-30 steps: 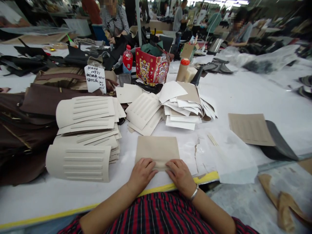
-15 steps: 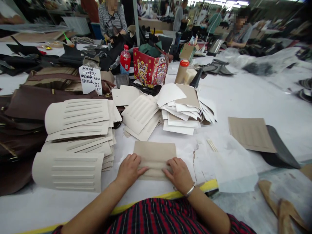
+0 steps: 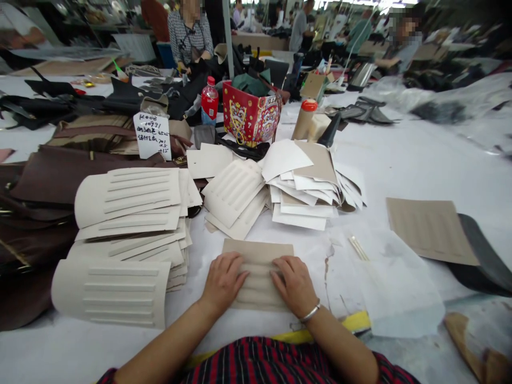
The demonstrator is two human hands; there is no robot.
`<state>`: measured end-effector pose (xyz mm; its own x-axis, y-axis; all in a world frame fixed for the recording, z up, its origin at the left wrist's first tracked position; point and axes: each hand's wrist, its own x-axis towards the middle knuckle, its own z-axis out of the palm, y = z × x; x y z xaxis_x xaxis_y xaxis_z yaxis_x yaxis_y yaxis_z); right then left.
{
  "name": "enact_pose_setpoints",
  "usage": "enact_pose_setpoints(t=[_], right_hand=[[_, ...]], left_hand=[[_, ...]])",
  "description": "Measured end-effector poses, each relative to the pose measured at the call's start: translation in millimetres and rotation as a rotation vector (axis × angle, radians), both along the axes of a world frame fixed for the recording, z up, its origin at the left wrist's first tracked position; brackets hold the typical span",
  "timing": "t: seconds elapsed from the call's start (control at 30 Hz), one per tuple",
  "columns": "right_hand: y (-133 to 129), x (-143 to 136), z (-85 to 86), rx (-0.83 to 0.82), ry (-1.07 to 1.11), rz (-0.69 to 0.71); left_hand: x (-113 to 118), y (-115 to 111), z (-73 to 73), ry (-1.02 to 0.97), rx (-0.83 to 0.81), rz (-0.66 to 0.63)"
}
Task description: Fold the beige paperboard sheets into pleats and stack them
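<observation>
A tan leather-like panel (image 3: 260, 296) with raised ridges across it lies flat on the white table in front of me. On its left side, my left hand (image 3: 224, 280) bends its fingers over the surface, the thumb pointing inward. From the right, my right hand (image 3: 295, 282) does the same, with a bracelet at the wrist. Fingers and thumbs seem to pinch along one ridge between them; the fingertips are partly hidden. To the left are stacked pale panels (image 3: 122, 290) with raised strips. Behind the tan panel rests a pile of white-backed pieces (image 3: 300, 218).
At right, another ridged tan panel (image 3: 434, 229) overlaps a dark piece (image 3: 490, 261). Thin pale sticks (image 3: 358, 248) lie by a translucent sheet (image 3: 404, 298). Brown bags (image 3: 36, 208) crowd the left. A red box (image 3: 250, 114) and a bottle (image 3: 209, 101) stand behind. Co-workers sit farther back.
Both hands have shifted slightly toward the panel's far edge, and more of its near ridges show below them. The whole view has moved a little.
</observation>
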<state>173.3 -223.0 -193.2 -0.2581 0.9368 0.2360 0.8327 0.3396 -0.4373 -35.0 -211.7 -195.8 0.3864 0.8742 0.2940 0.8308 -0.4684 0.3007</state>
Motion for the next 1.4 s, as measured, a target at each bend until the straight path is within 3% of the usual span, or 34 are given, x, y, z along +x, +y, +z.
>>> enact_pose_setpoints(t=[0.13, 0.33, 0.5, 0.6, 0.8, 0.9, 1.03, 1.27, 1.4], right_hand=[[9, -12, -3.1, 0.025, -0.05, 0.02], [-7, 3, 5.8, -0.087, -0.101, -0.073], [-4, -13, -1.4, 0.019, -0.048, -0.011], [5, -19, -7.4, -0.007, -0.072, -0.021], [1, 2, -4.9, -0.027, -0.067, -0.089], [0, 3, 1.0, -0.034, -0.061, -0.049], [10, -16, 4.6, -0.057, -0.052, 0.053], [16, -34, -3.6, 0.014, -0.112, 0.161], [13, -30, -2.7, 0.009, -0.105, 0.141]], left_hand=[[21, 10, 2.6, 0.076, -0.058, -0.137], [-7, 0, 10.9, 0.156, -0.113, 0.022], [15, -1, 0.4, 0.069, 0.017, -0.209], [27, 6, -5.9, 0.077, -0.014, -0.238], [3, 10, -6.7, 0.075, -0.051, -0.156], [-6, 15, -2.3, 0.049, -0.127, -0.153], [-2, 35, 9.6, 0.04, -0.201, -0.051], [16, 74, 33.1, 0.247, -0.415, -0.181], [24, 77, 40.8, 0.294, -0.378, -0.227]])
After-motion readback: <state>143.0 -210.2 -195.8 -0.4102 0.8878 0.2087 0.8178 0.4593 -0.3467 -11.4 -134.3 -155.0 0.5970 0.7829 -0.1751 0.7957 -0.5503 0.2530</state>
